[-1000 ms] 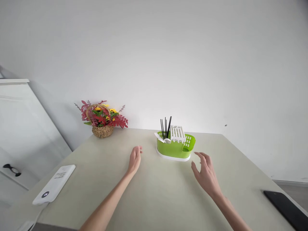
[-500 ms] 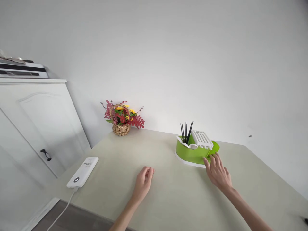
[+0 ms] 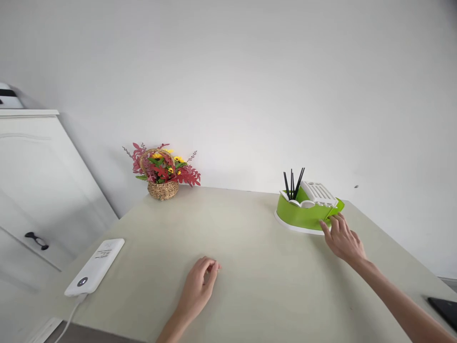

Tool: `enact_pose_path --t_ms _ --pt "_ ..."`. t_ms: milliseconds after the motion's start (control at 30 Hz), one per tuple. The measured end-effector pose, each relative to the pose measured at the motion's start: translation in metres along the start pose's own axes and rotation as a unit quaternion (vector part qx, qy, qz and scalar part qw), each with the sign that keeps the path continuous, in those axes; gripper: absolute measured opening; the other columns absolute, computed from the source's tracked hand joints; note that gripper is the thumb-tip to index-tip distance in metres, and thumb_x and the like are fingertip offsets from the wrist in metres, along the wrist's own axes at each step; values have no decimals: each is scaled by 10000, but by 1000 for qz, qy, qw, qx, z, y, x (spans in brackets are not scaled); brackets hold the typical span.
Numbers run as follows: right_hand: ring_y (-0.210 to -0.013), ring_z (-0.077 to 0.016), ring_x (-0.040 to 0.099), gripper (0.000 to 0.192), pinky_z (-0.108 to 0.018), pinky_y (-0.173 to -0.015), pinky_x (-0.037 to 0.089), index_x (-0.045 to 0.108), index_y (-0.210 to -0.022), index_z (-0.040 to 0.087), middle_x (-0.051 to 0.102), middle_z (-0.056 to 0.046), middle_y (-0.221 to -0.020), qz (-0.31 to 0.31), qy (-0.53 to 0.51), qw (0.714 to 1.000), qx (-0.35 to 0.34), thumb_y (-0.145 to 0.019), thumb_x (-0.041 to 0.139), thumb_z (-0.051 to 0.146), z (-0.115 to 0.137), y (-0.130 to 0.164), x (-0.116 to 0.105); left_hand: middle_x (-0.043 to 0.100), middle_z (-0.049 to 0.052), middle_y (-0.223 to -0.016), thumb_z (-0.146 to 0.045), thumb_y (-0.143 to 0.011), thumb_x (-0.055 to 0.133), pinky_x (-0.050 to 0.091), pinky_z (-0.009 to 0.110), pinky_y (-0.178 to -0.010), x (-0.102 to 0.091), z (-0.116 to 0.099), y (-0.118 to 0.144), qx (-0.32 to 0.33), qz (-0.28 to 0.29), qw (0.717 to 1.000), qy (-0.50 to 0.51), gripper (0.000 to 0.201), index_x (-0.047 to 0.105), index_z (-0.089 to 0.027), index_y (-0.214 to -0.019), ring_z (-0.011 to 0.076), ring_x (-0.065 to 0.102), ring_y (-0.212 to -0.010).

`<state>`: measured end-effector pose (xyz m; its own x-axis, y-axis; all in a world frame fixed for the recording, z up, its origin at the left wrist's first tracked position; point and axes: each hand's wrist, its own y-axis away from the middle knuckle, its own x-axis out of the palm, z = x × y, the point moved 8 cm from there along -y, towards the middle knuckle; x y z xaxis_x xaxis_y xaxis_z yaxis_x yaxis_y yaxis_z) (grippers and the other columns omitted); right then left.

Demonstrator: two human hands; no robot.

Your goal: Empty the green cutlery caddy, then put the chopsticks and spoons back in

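On the table's right side stands a green cutlery holder with a white base and a white slotted top. Several black chopsticks rise from its left compartment. My right hand grips the holder's near right end, thumb on the front wall and fingers over the low rim; the fingertips are partly hidden. My left hand hovers over or rests on the table at the near middle, its fingers curled together with nothing visible in them.
A wicker basket of red and yellow flowers stands at the back left. A white power bank with a cable lies at the left edge, beside a white cabinet. A dark flat object lies at the right edge.
The cutlery holder has shifted right and back along the table together with my right hand. The view has turned right. My left hand stays curled.
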<state>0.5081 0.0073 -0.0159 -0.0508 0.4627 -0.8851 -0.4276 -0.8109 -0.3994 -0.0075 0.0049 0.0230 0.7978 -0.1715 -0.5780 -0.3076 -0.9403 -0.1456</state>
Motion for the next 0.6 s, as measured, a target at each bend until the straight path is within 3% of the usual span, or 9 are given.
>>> enact_pose_path --t_ms 167,233,333,467,600 --pt "-1581 -319 225 776 -585 -1252 232 485 -1468 85 437 -238 -1595 14 -5 1000 8 -1018 150 621 -41 -22 -4 704 76 -961 -609 -1020 422 487 266 -622 4 -2 -2 -19 13 1000 -10 458 657 -249 -863 240 650 -886" --pt "-1589 -329 198 795 -599 -1275 143 465 -1488 46 414 -254 -1609 17 -6 1000 13 -1020 153 608 -48 -27 -1 704 78 -967 -607 -1021 422 487 263 -620 4 0 -4 -18 13 1000 -16 454 653 -250 -863 243 649 -896" --pt "-1598 -347 151 874 -608 -1279 110 328 -1577 -8 286 -262 -1675 15 -6 1000 22 -1014 164 639 -45 -23 1 705 73 -958 -606 -1020 429 497 261 -641 4 4 -7 -15 13 1000 -20 446 658 -253 -870 239 652 -891" --pt "-1605 -371 33 915 -586 -1271 179 87 -1660 29 33 -225 -1738 -11 -37 998 44 -1012 210 663 -27 14 1 707 66 -946 -615 -1018 432 499 255 -651 4 6 -9 -6 17 1000 -20 453 673 -252 -896 223 655 -857" --pt "-1606 -347 67 839 -556 -1262 242 59 -1685 134 20 -147 -1756 19 -64 998 -3 -1031 235 630 7 72 12 714 61 -945 -618 -1018 432 504 249 -656 3 4 -10 7 12 1000 -24 463 679 -248 -892 213 665 -858"
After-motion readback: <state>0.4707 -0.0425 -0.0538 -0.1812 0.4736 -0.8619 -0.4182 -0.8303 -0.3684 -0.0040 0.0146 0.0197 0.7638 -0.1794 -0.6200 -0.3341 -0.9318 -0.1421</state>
